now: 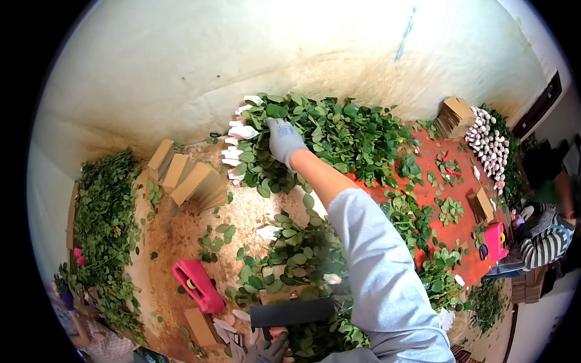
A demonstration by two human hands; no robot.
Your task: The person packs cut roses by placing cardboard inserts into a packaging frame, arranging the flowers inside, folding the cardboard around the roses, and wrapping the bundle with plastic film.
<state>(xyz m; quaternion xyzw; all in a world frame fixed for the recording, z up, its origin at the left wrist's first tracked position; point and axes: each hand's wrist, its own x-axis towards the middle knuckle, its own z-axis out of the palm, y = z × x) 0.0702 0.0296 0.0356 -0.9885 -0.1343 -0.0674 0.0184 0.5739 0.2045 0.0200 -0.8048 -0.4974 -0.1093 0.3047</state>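
Observation:
My right hand [284, 140], in a grey glove, reaches across to a pile of leafy roses [345, 133] by the wall. Its fingers press among the leaves beside the white-wrapped rose heads [242, 131]; whether they grip a stem is hidden. My left hand [269, 349], also gloved, is low at the bottom edge, fingers curled against a pink rose [278, 332]. Just above it is a dark flat bar [292, 312]. More leafy rose stems [296, 251] lie between my hands, one with a white-wrapped head [269, 232].
A pink tape dispenser [198, 286] and folded cardboard pieces [190, 178] are left on the table [163, 242]. Leafy stems [106, 236] line the far left. Wrapped roses [487, 147] and another pink dispenser [495, 242] are on the right, near a person in a striped sleeve [548, 242].

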